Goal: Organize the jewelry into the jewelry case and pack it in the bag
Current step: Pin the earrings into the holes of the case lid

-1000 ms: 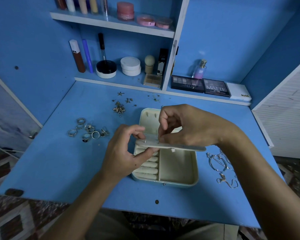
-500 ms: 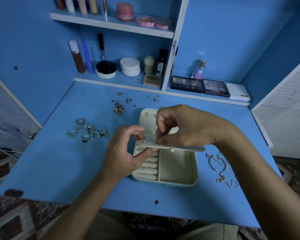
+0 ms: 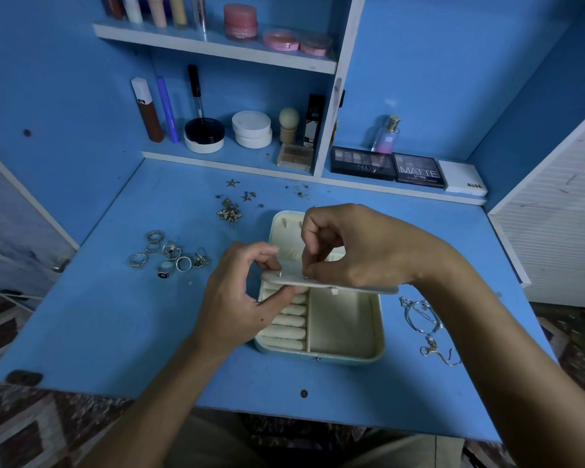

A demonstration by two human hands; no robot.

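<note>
The jewelry case [image 3: 345, 329] lies open at the middle of the blue surface [image 3: 98, 325], its cream lid tipped back toward 12 o'clock. Across the case, a flat cream insert panel [image 3: 352, 286] is lifted level above the tray. The left hand [image 3: 237, 298] grips the panel's 9 o'clock end, thumb underneath and fingers curled over the top edge. The right hand [image 3: 362, 248] comes in from 3 o'clock and hovers over the panel, its thumb and forefinger pinching a small earring stud [image 3: 305, 277] at the panel's near edge; a second stud [image 3: 279, 273] sits in the panel just to the 9 o'clock side. Below the panel, the ring rolls [image 3: 286, 327] fill the tray's left half and an open compartment [image 3: 343, 320] fills the right.

At 9 o'clock from the case, a cluster of rings [image 3: 169, 255] lies loose on the surface. At 11 o'clock, a scatter of earrings [image 3: 232, 207] rests nearer the back wall. At 3 o'clock, just beside the case, lies a tangle of silver necklaces [image 3: 426, 327].

At 12 o'clock, the shelves [image 3: 217, 45] carry cosmetic jars and tubes, and two eyeshadow palettes [image 3: 389, 165] lie on the lower ledge.
</note>
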